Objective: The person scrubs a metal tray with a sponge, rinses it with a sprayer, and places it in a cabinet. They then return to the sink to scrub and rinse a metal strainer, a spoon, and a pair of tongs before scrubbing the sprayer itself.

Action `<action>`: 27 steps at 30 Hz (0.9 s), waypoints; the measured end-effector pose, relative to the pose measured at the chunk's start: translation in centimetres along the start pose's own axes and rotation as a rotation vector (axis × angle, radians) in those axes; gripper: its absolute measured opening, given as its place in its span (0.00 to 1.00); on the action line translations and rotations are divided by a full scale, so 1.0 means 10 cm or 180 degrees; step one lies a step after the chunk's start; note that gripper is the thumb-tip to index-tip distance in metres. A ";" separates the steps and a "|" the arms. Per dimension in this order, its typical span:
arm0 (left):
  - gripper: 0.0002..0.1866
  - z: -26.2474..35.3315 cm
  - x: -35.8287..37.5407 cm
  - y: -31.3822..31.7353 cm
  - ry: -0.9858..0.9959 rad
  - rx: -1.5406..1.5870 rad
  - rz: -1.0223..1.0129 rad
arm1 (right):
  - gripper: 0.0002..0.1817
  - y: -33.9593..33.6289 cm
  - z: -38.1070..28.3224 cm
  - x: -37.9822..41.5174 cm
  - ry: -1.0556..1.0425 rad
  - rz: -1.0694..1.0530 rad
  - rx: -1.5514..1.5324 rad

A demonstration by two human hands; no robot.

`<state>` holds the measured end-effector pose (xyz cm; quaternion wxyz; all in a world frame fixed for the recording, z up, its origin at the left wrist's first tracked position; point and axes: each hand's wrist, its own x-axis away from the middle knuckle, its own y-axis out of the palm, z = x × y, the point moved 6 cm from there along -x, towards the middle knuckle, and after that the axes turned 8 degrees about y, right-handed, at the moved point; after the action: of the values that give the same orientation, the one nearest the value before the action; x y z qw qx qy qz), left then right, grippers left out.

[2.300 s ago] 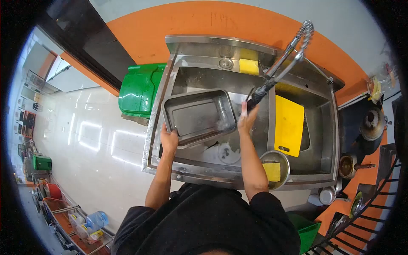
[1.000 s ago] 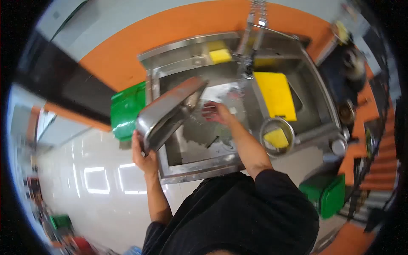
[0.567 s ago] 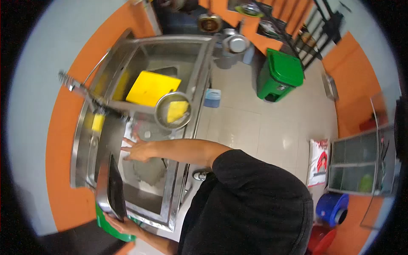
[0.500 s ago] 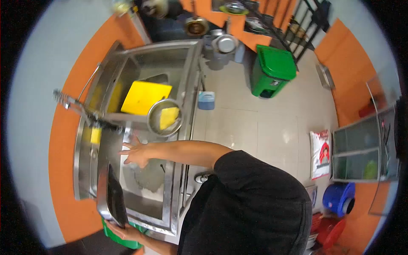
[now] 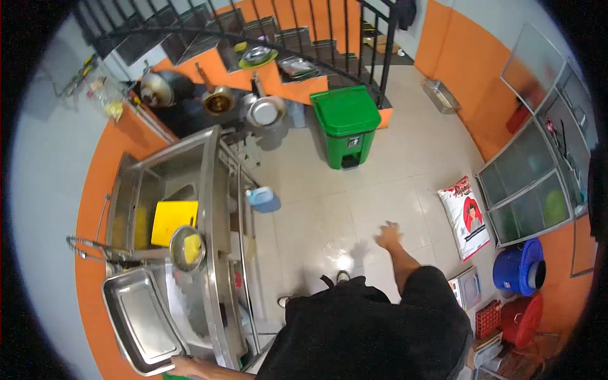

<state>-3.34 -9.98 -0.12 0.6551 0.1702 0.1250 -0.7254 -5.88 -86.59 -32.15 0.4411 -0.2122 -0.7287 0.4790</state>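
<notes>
Metal tray — in left hand

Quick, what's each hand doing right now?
Left hand: closed on the edge of the metal tray, holding it.
Right hand: open, holding nothing.

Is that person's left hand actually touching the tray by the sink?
Touching: the head view shows the left hand holding the tray at its near corner, with no gap between them.
</notes>
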 end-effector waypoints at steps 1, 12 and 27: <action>0.22 -0.27 0.13 0.23 -0.0134 0.0341 -0.0384 | 0.26 -0.13 0.48 0.05 0.0134 0.0550 -0.0181; 0.29 0.45 4.77 2.32 -0.2442 0.0760 -0.4023 | 0.32 -0.67 0.78 -0.10 0.0254 -0.1331 -0.4916; 0.31 2.30 9.32 2.19 -0.2134 0.0404 -1.0129 | 0.23 -1.78 2.50 0.56 0.1148 0.0913 -0.7245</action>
<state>8.65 -106.31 -16.49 0.7260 0.2553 0.0039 0.6385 -27.90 -103.25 -17.73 0.0344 -0.6318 -0.6340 -0.4446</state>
